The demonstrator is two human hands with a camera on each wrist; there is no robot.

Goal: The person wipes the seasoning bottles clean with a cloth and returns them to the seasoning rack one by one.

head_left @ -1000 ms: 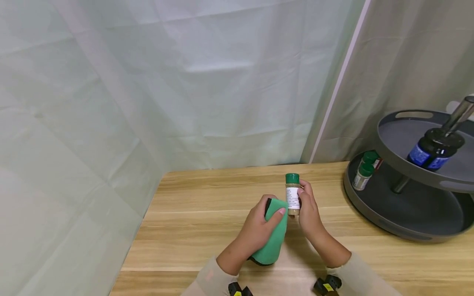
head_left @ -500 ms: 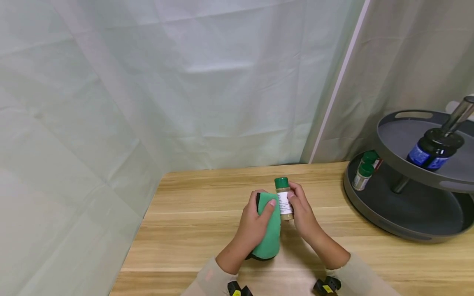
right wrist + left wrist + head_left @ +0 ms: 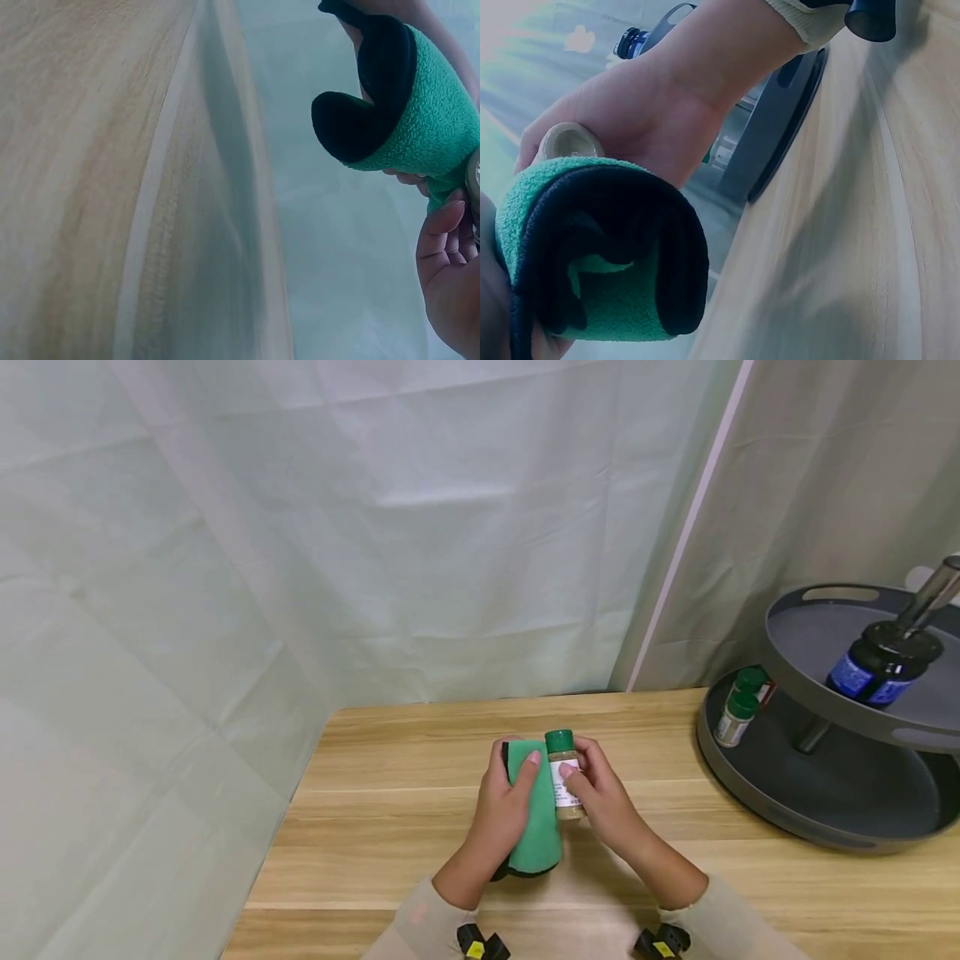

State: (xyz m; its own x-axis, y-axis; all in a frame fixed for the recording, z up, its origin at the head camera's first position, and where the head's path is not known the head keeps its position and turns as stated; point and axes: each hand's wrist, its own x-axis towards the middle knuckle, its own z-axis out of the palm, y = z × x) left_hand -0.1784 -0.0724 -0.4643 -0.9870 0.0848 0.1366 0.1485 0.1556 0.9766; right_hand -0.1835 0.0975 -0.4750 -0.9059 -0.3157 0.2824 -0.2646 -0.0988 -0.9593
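My left hand (image 3: 501, 810) grips a folded green cloth (image 3: 537, 827) with dark edging, thumb lying along its front. In the left wrist view the cloth (image 3: 607, 300) is curled into an open roll. A spice jar (image 3: 564, 785) with a green cap and white label is held by my right hand (image 3: 607, 802), thumb across the label. The jar stands nearly upright against the cloth's right side, above the table. Only the jar's base (image 3: 568, 141) shows in the left wrist view. At the right wrist view's edge, the right hand (image 3: 454, 277) is partly cut off.
A two-tier grey turntable rack (image 3: 810, 827) stands on the wooden table (image 3: 390, 827) at the right. Its lower tier bears green-capped jars (image 3: 735, 718); a dark bottle with a blue label (image 3: 873, 672) is on the upper tier. Pale curtains (image 3: 450, 568) hang behind the table.
Both hands have moved left and come closer together, bringing the jar against the cloth. The jar has lowered slightly, and the right thumb lies further across its label.
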